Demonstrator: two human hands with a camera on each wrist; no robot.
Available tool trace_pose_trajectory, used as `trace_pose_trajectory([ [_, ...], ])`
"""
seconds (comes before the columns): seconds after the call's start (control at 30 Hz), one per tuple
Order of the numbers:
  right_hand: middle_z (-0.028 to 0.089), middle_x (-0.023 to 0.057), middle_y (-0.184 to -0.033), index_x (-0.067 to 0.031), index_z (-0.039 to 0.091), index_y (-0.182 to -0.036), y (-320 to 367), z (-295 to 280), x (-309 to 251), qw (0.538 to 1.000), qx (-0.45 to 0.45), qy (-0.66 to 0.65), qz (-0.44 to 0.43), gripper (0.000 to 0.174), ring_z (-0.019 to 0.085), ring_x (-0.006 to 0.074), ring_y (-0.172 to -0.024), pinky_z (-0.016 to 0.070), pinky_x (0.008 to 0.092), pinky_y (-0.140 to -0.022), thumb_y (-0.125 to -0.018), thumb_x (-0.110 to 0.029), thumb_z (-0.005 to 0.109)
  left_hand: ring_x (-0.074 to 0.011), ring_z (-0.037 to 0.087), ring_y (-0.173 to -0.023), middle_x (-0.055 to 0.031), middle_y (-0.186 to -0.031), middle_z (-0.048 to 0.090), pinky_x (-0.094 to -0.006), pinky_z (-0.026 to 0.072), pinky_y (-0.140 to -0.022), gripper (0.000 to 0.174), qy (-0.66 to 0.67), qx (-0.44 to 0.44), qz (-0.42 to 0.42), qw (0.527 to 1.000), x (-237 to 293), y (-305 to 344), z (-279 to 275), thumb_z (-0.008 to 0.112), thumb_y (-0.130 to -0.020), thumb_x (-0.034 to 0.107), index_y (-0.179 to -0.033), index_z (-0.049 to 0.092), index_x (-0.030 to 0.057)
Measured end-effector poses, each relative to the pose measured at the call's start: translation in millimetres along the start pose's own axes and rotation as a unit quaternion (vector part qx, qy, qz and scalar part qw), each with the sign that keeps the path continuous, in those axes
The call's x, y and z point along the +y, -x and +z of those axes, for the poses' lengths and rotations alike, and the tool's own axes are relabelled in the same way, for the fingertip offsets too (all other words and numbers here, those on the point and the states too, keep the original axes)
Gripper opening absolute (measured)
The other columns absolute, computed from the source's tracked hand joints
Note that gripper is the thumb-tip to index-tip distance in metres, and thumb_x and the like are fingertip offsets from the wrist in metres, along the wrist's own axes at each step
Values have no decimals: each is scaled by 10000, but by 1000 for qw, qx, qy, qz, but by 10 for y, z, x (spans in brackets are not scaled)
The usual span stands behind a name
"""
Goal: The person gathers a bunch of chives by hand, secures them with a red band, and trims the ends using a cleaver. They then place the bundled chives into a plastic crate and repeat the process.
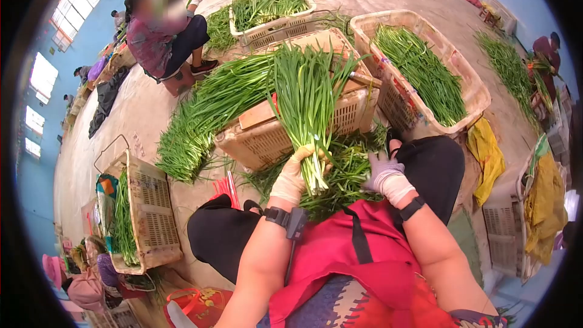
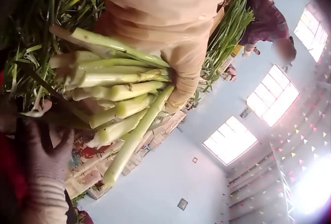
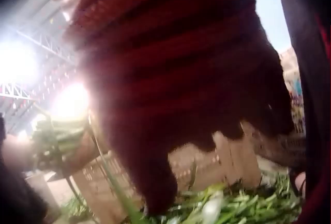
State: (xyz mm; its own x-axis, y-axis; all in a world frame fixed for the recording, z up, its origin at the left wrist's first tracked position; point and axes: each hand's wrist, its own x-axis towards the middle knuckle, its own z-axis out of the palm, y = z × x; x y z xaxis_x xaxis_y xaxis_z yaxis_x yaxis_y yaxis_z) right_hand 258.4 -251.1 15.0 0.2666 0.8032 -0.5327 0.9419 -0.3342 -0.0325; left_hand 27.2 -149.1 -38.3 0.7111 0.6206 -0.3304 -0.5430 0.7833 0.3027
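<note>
My left hand (image 1: 294,173), in a pale glove, grips a bunch of long green stalks (image 1: 306,94) near their white ends; the leaves fan out away from me over a crate. In the left wrist view the cut stalk ends (image 2: 121,92) stick out past the curled fingers of the left hand (image 2: 170,32). My right hand (image 1: 384,173), in a greyish glove, hangs to the right of the bunch with fingers spread and apart from it, above loose greens (image 1: 349,176). The right wrist view shows that hand (image 3: 186,89) dark, above scattered leaves (image 3: 238,208).
An upturned crate (image 1: 261,143) with a board (image 1: 258,113) stands in front of me, a green heap (image 1: 212,109) at its left. Filled crates stand at right (image 1: 480,100), behind (image 1: 303,21) and at left (image 1: 155,206). A yellow sack (image 1: 486,158) lies at right. A person (image 1: 161,39) sits nearby.
</note>
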Motion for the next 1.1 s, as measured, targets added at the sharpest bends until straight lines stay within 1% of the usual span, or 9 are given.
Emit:
trace_pose_trajectory([
  [0.17,605,197,-1300,-158,376,-1472,150,355,20,975,-173,111,-83,719,606,394,-1181,483,568,-939,-839,-317,678,-325,696,-917,-137,-947,702,-530,569,-866,228,2,81,21,996,-7,85,200,724,-850,161,-1016,647,25],
  [0.3,650,247,-1163,-116,503,-1356,413,136,141,976,-41,73,-203,415,665,407,-1031,548,470,-837,-942,-116,479,-310,701,-892,-133,-933,703,-511,579,-845,219,-7,55,33,998,65,147,280,722,-851,173,-1020,650,54],
  [0.4,625,181,-937,-99,538,-1280,1079,-574,560,922,298,34,-245,397,658,337,-766,527,473,-618,-897,-35,456,-299,701,-885,-134,-933,705,-497,585,-829,222,-12,58,39,997,135,178,326,724,-848,175,-1030,651,69],
  [0.5,640,193,-1102,-54,509,-1348,1755,-1064,1364,911,389,23,-133,556,649,375,-953,538,425,-807,-805,8,614,-349,703,-889,-181,-999,695,-570,574,-833,283,33,51,40,997,196,176,269,703,-863,116,-1121,615,43],
  [0.63,618,214,-1131,-125,466,-1416,2635,-935,1884,975,146,-99,132,779,625,378,-1030,525,404,-891,-705,-85,783,-292,705,-886,-124,-950,709,-511,563,-883,261,-17,43,47,998,178,161,264,728,-848,166,-1072,648,56],
  [0.8,606,186,-1203,-127,459,-1411,2655,-221,2076,983,59,53,168,763,604,386,-1091,507,468,-906,-732,-240,788,-299,706,-893,-141,-963,708,-520,569,-884,316,-25,36,42,998,115,120,276,745,-843,181,-1103,637,37],
  [0.97,617,171,-1196,-102,550,-1305,2007,-943,1376,931,347,-72,-87,582,591,392,-1103,505,452,-910,-765,-220,729,-326,705,-904,-165,-968,710,-564,575,-835,295,-27,54,23,998,155,124,285,714,-858,177,-1101,616,42],
  [1.03,639,165,-1185,-97,562,-1305,1590,-1110,988,931,288,-80,-211,514,610,368,-1101,507,427,-920,-815,-202,673,-327,710,-891,-172,-977,713,-563,579,-799,272,-45,57,18,997,189,129,287,699,-864,181,-1090,618,53],
  [1.1,632,131,-1276,-99,559,-1324,987,-1179,504,952,-49,-39,-299,461,636,310,-1105,498,401,-969,-867,-150,601,-328,712,-884,-176,-982,714,-560,581,-783,276,-53,78,19,995,197,143,302,698,-864,186,-1095,620,59],
])
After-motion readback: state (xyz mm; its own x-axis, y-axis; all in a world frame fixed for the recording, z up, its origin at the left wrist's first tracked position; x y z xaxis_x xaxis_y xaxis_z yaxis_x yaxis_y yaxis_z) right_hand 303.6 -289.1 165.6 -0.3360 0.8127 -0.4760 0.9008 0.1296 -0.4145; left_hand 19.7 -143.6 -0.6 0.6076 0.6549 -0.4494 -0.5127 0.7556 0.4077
